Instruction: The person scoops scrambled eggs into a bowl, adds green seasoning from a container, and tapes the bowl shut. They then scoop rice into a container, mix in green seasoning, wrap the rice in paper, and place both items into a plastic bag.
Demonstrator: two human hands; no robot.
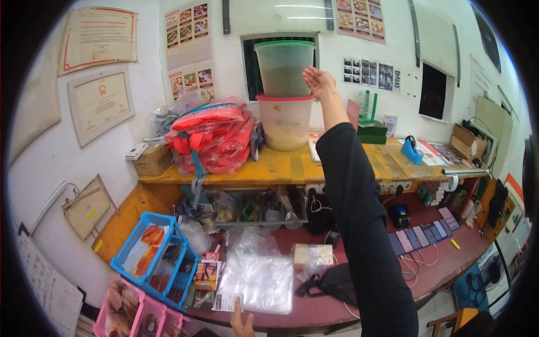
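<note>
Right hand point(320, 84) empty, fingers loosely curled, raised at right side of upright green-lidded bucket point(283, 68) atop red-lidded bucket point(285, 124), contact unclear; left hand point(242, 324) well below, at paper slip point(224, 302) beside plastic bags point(261, 281), grip unclear.

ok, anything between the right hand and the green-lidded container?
Nothing visible. The right hand overlaps the right edge of the green-lidded container in this view; whether it touches, can't tell. The red-lidded container is underneath, not between.
</note>
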